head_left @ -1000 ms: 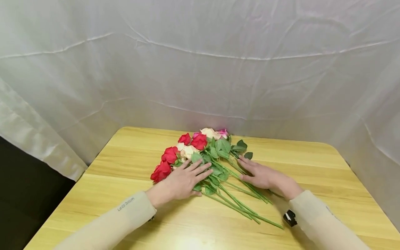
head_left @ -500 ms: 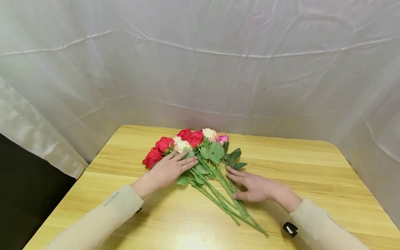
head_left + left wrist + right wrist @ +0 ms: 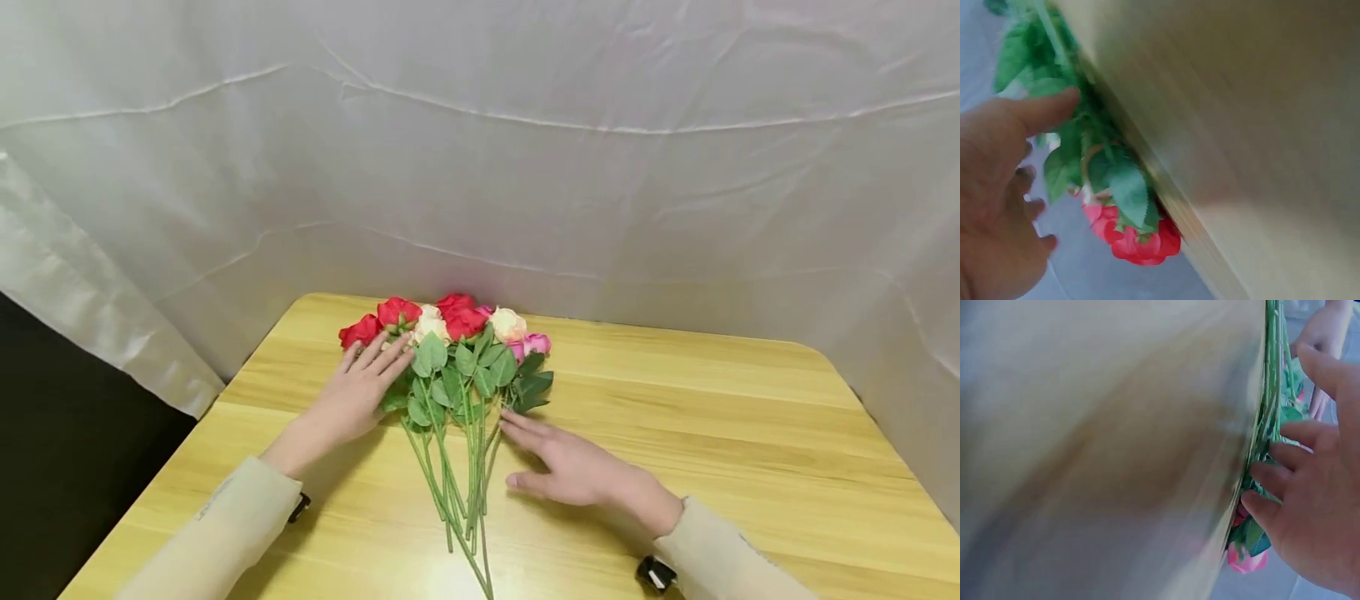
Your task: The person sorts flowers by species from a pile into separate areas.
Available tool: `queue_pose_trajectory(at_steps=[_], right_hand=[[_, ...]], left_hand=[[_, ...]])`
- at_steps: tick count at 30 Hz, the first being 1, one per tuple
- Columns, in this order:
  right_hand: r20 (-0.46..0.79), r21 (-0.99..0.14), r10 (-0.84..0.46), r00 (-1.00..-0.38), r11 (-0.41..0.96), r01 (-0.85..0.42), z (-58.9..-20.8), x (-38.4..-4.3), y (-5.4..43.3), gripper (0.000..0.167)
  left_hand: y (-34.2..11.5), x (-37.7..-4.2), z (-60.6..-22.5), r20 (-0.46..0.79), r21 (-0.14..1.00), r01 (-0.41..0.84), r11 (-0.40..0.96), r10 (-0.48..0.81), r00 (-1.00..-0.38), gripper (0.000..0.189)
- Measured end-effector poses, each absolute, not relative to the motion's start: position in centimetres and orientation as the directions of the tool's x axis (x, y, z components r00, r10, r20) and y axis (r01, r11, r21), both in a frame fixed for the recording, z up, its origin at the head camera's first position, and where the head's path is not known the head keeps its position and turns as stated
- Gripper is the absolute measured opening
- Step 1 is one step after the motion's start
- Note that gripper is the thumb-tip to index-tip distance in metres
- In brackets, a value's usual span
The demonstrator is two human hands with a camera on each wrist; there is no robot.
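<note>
A spread of roses lies on the table, blooms toward the back and green stems (image 3: 472, 475) pointing at the front edge. Among the blooms are red roses (image 3: 399, 312), cream roses (image 3: 507, 324) and a pink rose (image 3: 537, 343). My left hand (image 3: 356, 396) rests with spread fingers on the left side, fingertips at the red and cream blooms. Extended fingers of my right hand (image 3: 570, 462) touch the right side of the bunch, just below the dark leaves (image 3: 534, 385). In the left wrist view a red rose (image 3: 1141, 240) hangs past my fingers. Neither hand grips a stem.
The wooden table (image 3: 712, 417) has rounded back corners. Behind it hangs a pale grey curtain (image 3: 480, 167), close to the back edge. A dark area (image 3: 67, 450) lies beyond the left edge. Each wrist wears a small black device (image 3: 656, 573).
The roses have turned: their stems swung from pointing right to pointing at the front, and the bunch drew closer together. Both hands moved left along with it, fingers still extended.
</note>
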State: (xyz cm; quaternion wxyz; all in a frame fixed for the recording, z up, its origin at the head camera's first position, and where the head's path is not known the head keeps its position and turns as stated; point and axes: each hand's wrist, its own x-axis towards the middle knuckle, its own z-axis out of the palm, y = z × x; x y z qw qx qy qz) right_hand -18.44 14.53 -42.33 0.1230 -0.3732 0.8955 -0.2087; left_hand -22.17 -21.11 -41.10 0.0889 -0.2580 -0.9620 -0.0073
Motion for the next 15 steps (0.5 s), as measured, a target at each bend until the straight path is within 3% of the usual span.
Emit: queue_pose_trajectory(at_steps=[6,11,15], right_hand=[[-0.056,-0.504,-0.602,-0.796,0.706,-0.498,-42.3,-19.6,13.8,0.091],[-0.155,-0.535,-0.602,-0.784,0.718,-0.445,-42.4,-20.2,13.1,0.093],[-0.165,-0.550,-0.625,-0.763,0.700,-0.454,-42.8,-20.5,12.4,0.091]], left_hand=[[-19.9,-19.4,-40.2,0.037,0.220,0.292,0.931,0.291,-0.956,0.085],[-17.7,-18.3,-40.1,-0.150,0.289,0.154,0.945,0.204,-0.967,0.100],[-16.9,-18.3,-40.3,-0.195,0.266,0.123,0.956,0.178,-0.964,0.105]])
